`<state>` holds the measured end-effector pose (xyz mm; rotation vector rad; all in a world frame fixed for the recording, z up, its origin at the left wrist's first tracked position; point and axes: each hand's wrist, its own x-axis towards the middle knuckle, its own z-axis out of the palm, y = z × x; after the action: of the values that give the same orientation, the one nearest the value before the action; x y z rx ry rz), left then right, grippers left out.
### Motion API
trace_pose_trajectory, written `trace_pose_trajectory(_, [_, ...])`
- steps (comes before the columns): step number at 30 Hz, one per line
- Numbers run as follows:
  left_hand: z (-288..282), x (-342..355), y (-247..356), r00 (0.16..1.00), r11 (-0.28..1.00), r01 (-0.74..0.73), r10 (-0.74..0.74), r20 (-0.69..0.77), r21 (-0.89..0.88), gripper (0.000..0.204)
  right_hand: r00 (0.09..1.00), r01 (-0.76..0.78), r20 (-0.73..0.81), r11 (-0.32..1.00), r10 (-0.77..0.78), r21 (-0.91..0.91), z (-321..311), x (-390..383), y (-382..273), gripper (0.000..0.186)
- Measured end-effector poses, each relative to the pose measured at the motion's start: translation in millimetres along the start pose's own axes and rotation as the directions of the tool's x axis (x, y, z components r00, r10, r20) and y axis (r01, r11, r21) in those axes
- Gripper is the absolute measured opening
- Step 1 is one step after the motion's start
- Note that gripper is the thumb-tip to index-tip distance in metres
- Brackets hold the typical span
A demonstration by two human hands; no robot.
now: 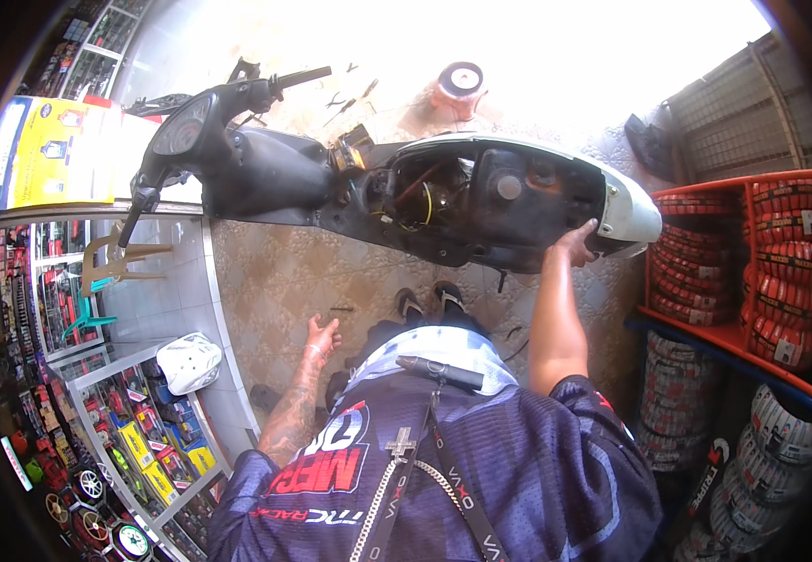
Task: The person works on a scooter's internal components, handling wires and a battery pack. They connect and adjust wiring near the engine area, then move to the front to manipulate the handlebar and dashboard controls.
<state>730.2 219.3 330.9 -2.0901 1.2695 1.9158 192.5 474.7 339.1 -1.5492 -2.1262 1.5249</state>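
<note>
A motor scooter (pixel 279 178) with its seat off stands across in front of me, handlebar at left, pale tail at right. Its open seat bay shows wires and a dark storage box (pixel 518 201). At the tail, my right hand (pixel 574 245) grips the near edge of the rear body, thumb on top and the other fingers partly hidden. My left hand (pixel 324 339) hangs over the floor at my left side, holding nothing that I can see, its fingers loosely bent and apart. A small dark rod-like piece (pixel 341 309) lies on the tiles just beyond it.
Red racks of wrapped tyres (pixel 696 253) stand close on the right, with more tyre stacks below. At left are a glass display case (pixel 134 421), a white helmet (pixel 188 363) and a tan plastic stool (pixel 115 258). Beyond the scooter, tools and a round-topped pinkish container (pixel 460 92) sit on the floor.
</note>
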Motion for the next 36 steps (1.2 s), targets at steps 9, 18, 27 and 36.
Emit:
trace_pose_trajectory(9, [-52, 26, 14, 0.997, 0.996, -0.009, 0.002, -0.073, -0.090, 0.078, 0.955, 0.021, -0.292, 0.995, -0.048, -0.095, 43, 14, 16, 0.094])
trace_pose_trajectory(18, [-85, 56, 61, 0.983, 0.989, -0.109, 0.093, -0.156, -0.099, 0.074, 0.903, 0.047, -0.417, 0.990, -0.099, -0.132, 63, 4, 26, 0.092])
trace_pose_trajectory(27, [-138, 76, 172, 0.899, 0.906, -0.380, 0.314, -0.306, -0.187, 0.078, 0.883, 0.108, -0.419, 0.961, -0.210, -0.254, 67, -10, 26, 0.097])
trace_pose_trajectory(36, [-289, 95, 335, 0.257, 0.658, -0.603, 0.696, -0.670, 0.452, 0.091, 0.837, 0.068, -0.504, 0.955, -0.211, -0.288, 79, 2, 29, 0.099])
